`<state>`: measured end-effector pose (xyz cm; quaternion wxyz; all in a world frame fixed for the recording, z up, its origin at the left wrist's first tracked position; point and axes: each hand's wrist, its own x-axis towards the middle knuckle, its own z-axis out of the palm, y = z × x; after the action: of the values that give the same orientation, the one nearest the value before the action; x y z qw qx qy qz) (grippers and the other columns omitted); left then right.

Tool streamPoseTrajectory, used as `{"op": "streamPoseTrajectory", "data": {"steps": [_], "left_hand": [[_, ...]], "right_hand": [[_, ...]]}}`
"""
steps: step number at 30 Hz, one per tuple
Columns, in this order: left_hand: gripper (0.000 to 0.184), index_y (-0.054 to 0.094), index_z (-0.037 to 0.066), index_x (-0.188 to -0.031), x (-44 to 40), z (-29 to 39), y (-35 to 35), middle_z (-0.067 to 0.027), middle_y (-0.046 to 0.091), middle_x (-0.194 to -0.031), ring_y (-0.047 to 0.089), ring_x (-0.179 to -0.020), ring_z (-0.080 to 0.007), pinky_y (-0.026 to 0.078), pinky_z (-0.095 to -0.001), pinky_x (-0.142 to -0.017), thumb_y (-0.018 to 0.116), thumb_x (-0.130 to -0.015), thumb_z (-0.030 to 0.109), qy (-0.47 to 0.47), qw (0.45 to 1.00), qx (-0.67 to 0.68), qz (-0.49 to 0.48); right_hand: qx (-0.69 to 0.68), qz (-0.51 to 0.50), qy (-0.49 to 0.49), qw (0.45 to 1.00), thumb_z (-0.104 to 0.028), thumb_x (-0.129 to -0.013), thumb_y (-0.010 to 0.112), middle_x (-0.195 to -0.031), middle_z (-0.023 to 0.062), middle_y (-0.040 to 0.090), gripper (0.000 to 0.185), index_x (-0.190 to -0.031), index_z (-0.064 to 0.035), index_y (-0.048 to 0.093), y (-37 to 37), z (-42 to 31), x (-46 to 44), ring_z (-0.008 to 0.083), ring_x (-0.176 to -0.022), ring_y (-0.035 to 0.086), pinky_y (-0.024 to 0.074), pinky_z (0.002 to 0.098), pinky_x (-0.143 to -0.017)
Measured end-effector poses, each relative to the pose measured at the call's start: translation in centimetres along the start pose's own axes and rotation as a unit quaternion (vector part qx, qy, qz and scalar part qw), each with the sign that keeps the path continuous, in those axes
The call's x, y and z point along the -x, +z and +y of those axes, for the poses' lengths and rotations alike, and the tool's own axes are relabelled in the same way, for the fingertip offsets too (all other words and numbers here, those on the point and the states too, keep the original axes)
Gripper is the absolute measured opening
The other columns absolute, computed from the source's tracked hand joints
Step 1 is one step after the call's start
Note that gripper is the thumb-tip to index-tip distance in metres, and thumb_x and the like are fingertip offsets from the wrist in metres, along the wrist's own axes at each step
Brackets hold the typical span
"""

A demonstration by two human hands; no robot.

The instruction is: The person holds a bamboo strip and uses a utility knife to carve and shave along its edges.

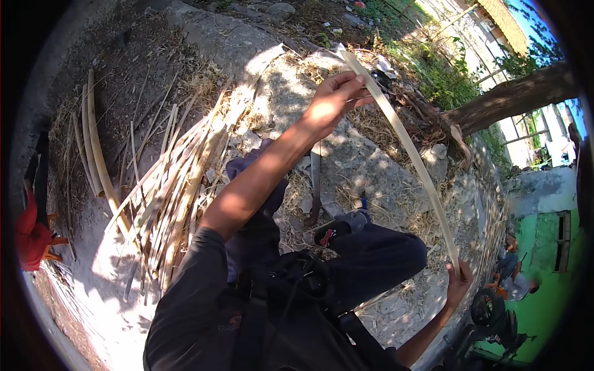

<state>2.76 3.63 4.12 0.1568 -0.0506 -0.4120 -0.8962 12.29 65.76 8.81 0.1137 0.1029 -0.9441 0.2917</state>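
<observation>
Grey, sun-dappled ground (365,167), strewn with straw and stones, spreads beneath the person. To the far right stands a green wall (544,272), with a motorbike (495,315) and a seated person (516,284) in front of it. A thick, rough trunk (520,99) slants across the upper right. On the left, a loose heap of pale strips (179,191) fans out over the ground, with longer curved poles (96,136) just beside it; beyond them, at the left edge, is a person in red (32,232).

One long, flat, pale strip (411,148) is held up in front of the person, clear of the heap. Its long axis runs diagonally, from the top centre of the view down to the lower right, bowing gently outward, away from the body. The far end points up, towards the rubble; the near end comes down at the right hand.

The left hand (339,102) grasps the strip a little short of its upper end, thumb against the edge. The right hand (459,283) grips it at the lower end, thumb and fingers closed around it. Near the person's shoe (333,234) lies a small blue object (364,201).
</observation>
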Motion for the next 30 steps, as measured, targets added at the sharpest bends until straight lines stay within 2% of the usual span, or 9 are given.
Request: {"op": "streamPoseTrajectory", "data": {"steps": [8,11,13,14,17,21,22,25,30], "left_hand": [[0.065,0.035,-0.008,-0.156,1.2,0.3,2.8,-0.0304,0.054,-0.15,0.06,-0.137,-0.0385,0.054,-0.0473,-0.117,0.029,-0.117,0.044,-0.089,0.992,0.053,-0.069],[0.055,0.044,-0.007,-0.142,1.5,-0.8,3.6,-0.0304,0.064,-0.137,0.067,-0.128,-0.0385,0.057,-0.0471,-0.113,0.028,-0.118,0.04,-0.034,0.998,0.017,0.04],[0.046,0.05,-0.003,-0.132,1.0,-1.2,1.8,-0.0149,0.071,-0.104,0.074,-0.102,-0.0299,0.062,-0.0426,-0.091,0.034,-0.119,0.038,0.06,0.991,-0.036,0.118],[0.042,0.053,0.0,-0.128,0.9,-0.6,1.9,-0.0064,0.061,-0.087,0.067,-0.082,-0.0211,0.057,-0.0383,-0.079,0.037,-0.118,0.038,0.12,0.975,-0.062,0.175],[0.048,0.06,0.001,-0.118,0.3,1.1,0.3,0.0013,0.044,-0.076,0.044,-0.067,-0.0103,0.046,-0.0306,-0.068,0.041,-0.117,0.045,0.249,0.946,-0.108,0.179],[0.049,0.065,0.003,-0.107,1.5,1.8,1.0,0.0058,0.041,-0.072,0.038,-0.064,-0.0057,0.035,-0.0246,-0.061,0.043,-0.117,0.046,0.22,0.935,-0.247,0.13],[0.05,0.064,0.003,-0.108,1.7,1.8,1.6,0.0061,0.041,-0.072,0.037,-0.064,-0.0055,0.035,-0.024,-0.06,0.043,-0.116,0.047,0.188,0.942,-0.255,0.112],[0.05,0.061,0.005,-0.108,1.7,1.1,2.2,0.0061,0.04,-0.069,0.033,-0.057,-0.0047,0.029,-0.0252,-0.052,0.042,-0.116,0.051,0.086,0.976,-0.197,0.045],[0.051,0.053,0.008,-0.096,1.4,0.3,3.2,0.0057,0.037,-0.069,0.028,-0.055,-0.0045,0.023,-0.0248,-0.05,0.041,-0.114,0.054,-0.006,0.997,-0.079,-0.012]], "right_hand": [[-0.037,-0.037,-0.013,0.999,-0.01,-0.091,0.082,-0.093,0.0086,0.072,0.028,-0.115,0.0032,0.077,5.3,-7.4,-5.1,0.0141,-0.085,0.065,0.05,0.0304,-0.076],[-0.032,-0.108,0.007,0.994,-0.018,-0.095,0.081,-0.098,0.0097,0.076,0.033,-0.121,0.0023,0.077,9.2,-12.7,-9.4,0.0163,-0.091,0.07,0.0542,0.0326,-0.083],[-0.008,-0.189,-0.017,0.982,-0.029,-0.097,0.079,-0.105,0.0107,0.078,0.043,-0.129,-0.0013,0.074,11.4,-11.5,-13.9,0.0233,-0.097,0.074,0.0565,0.0373,-0.09],[0.009,-0.221,-0.051,0.974,-0.035,-0.097,0.078,-0.109,0.0111,0.08,0.049,-0.135,-0.0041,0.072,13.1,-9.0,-16.5,0.0278,-0.1,0.076,0.0574,0.0405,-0.093],[0.166,-0.209,-0.024,0.963,-0.04,-0.094,0.078,-0.104,0.0151,0.08,0.049,-0.13,-0.0068,0.073,19.8,1.8,-23.2,0.0303,-0.093,0.077,0.0589,0.0425,-0.089],[0.299,-0.247,0.069,0.919,-0.03,-0.084,0.074,-0.1,0.0223,0.078,0.027,-0.096,-0.0079,0.082,34.2,18.2,-23.6,0.0417,-0.097,0.075,0.0603,0.0472,-0.088],[0.287,-0.302,0.068,0.907,-0.032,-0.081,0.077,-0.101,0.0197,0.079,0.03,-0.1,-0.01,0.083,38.6,21.9,-21.9,0.0405,-0.098,0.076,0.0603,0.0474,-0.089],[0.212,-0.257,0.134,0.934,-0.043,-0.076,0.08,-0.11,0.0179,0.08,0.04,-0.103,-0.0138,0.085,47.1,21.7,-13.5,0.0354,-0.106,0.076,0.0595,0.0453,-0.096],[0.157,-0.219,0.319,0.909,-0.037,-0.08,0.083,-0.121,0.0231,0.076,0.044,-0.112,-0.0072,0.082,49.3,16.0,-6.3,0.0407,-0.114,0.073,0.0576,0.0509,-0.101]]}}
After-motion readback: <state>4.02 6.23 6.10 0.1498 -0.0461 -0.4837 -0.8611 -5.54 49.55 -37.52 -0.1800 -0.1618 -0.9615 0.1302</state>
